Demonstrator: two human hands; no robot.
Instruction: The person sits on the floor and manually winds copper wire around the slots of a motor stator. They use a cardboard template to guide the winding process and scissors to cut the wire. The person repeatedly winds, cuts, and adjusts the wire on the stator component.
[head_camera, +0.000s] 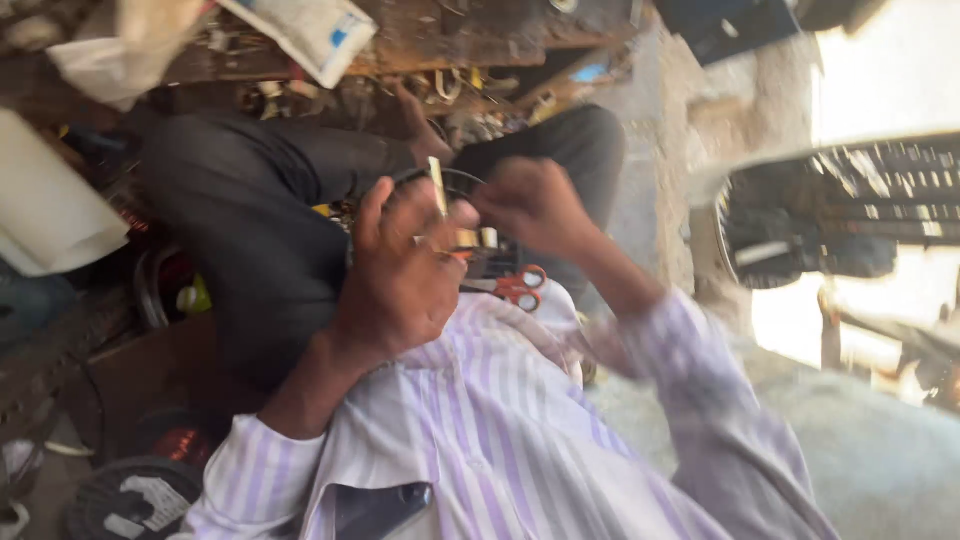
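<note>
A thin pale yellowish strip, flat and narrow like a slip of card or plastic, stands nearly upright between my two hands, its lower end hidden behind my left hand. My left fingers are curled in narrow around something small at the base of the strip; the blur keeps me from telling whether they pinch the strip itself or the part under it. My right hand sits just beside it, fingers bunched close together at the same spot, and I cannot tell what, if anything, they grip. Behind the strip a dark round ring-shaped part shows in an arc, resting over my lap. Just below my hands lies a pair of scissors with orange-red handles, on the edge of my striped lilac-and-white shirt. My legs in dark trousers are folded in front of me. Beyond them a cluttered wooden board carries small metal bits, and a white packet with a blue patch lies at its near edge. A spool of reddish copper wire sits low at my left, near a dark round reel with a white label.
</note>
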